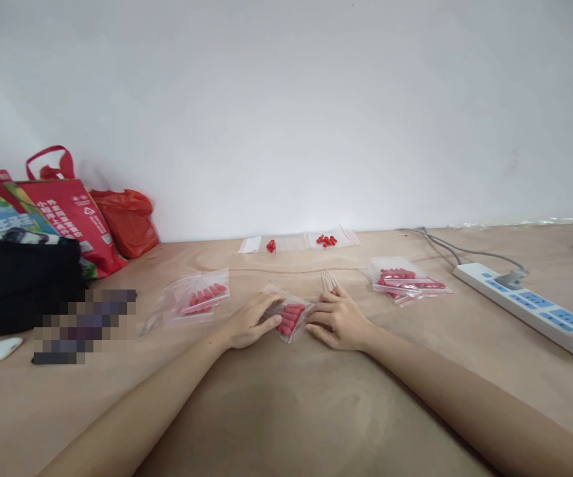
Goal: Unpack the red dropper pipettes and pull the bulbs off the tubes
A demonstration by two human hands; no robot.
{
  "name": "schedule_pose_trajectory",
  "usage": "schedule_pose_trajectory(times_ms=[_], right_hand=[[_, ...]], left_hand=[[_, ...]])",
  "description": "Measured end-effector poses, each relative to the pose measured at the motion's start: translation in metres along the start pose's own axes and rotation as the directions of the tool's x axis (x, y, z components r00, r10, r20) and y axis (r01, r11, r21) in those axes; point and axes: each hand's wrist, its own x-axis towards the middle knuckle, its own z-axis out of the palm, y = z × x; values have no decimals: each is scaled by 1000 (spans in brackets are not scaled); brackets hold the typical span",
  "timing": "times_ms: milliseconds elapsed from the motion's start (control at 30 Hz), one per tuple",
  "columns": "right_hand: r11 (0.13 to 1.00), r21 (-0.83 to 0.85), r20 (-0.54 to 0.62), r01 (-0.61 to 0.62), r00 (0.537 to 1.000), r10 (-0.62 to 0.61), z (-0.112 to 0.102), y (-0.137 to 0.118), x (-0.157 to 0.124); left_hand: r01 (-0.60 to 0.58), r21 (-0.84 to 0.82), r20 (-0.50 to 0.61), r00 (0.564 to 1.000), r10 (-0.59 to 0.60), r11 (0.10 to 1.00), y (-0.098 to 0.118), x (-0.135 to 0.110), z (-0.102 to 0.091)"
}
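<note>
While the left hand point(255, 321) grips the near-flat, clear plastic bag point(293, 299) by its left side, thumb on top, the right hand point(340, 319) sits curled and narrow at the opposite edge, its fingertips at or just beside the film; whether they pinch it I cannot tell. The bag lies between the two hands over the desk point(286, 411), with small red cylindrical pieces point(291, 320) lined up inside. Just beyond the right hand's knuckles are thin pale strips point(328, 278), too fine to identify. Farther out from the left hand lies a clear bag group point(219, 277) with red pieces in it, and out to the right of the right hand a similar pile of clear bags point(389, 263). Handling this well likely means light thumb pressure, both edges kept level and the film drawn smooth, since such thin plastic could crease and the rows inside could slide out of line
</note>
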Motion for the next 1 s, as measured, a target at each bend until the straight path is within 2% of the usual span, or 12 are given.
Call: schedule_pose_trajectory(times_ms=[133, 233, 500, 700, 1000], right_hand=[[976, 46, 89, -212, 974, 208, -4, -9, 2], [955, 46, 118, -293, 951, 286, -4, -16, 6], [931, 173, 176, -320, 941, 291, -8, -19, 11], [932, 148, 166, -331, 937, 307, -2, -16, 14], [849, 97, 196, -520, 846, 496, -4, -28, 25]], left_hand=[[0, 21, 43, 999, -1, 1000, -6, -11, -1], [-35, 15, 13, 999, 35, 999, -4, -13, 0], [-31, 24, -80, 996, 33, 999, -2, -12, 2], [-10, 18, -94, 996, 11, 1000, 0, -11, 5], [-13, -11, -121, 993, 11, 1000, 1, -9, 8]])
